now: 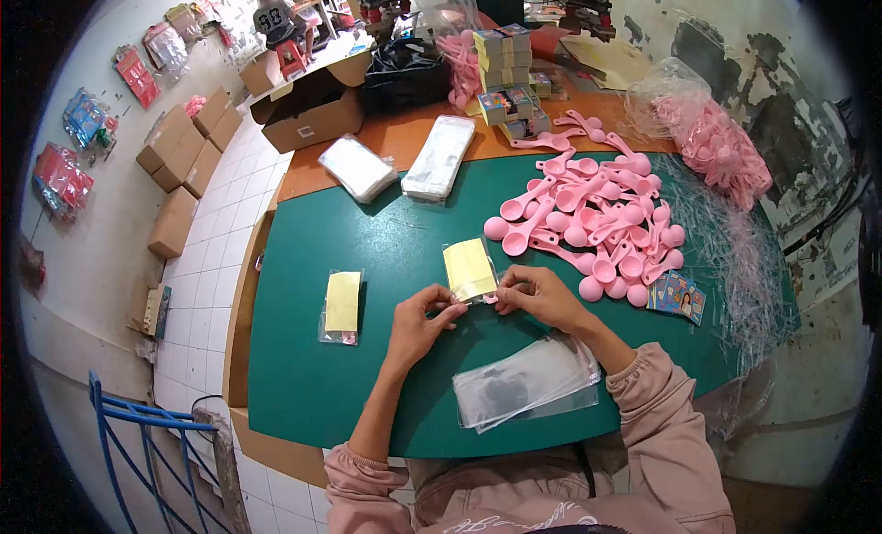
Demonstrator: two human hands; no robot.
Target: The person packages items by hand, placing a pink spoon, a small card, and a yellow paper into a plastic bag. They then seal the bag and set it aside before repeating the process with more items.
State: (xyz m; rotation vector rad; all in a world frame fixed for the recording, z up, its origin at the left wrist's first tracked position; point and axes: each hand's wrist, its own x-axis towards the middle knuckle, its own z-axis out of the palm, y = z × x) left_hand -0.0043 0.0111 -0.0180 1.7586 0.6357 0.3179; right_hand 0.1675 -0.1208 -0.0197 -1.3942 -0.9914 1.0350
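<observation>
A clear plastic bag with a yellow card (469,267) inside lies in front of me on the green table. My left hand (425,321) pinches its lower left corner. At the lower right corner my right hand (537,296) has its fingers closed on the same bag, with a bit of pink showing beside them. To the left lies another bagged yellow card (343,301), with something pink at its bottom end. Just below my hands is a fanned stack of clear plastic bags (524,384). A heap of pink measuring spoons (597,212) spreads to the right, beside a colourful printed card (677,298).
Two stacks of clear bags (439,157) lie at the table's back edge, near an open cardboard box (317,111). Banded card stacks (503,61) and a bag of pink spoons (721,153) stand behind the heap. Crumpled plastic (735,277) covers the right edge. A person (278,21) sits far back.
</observation>
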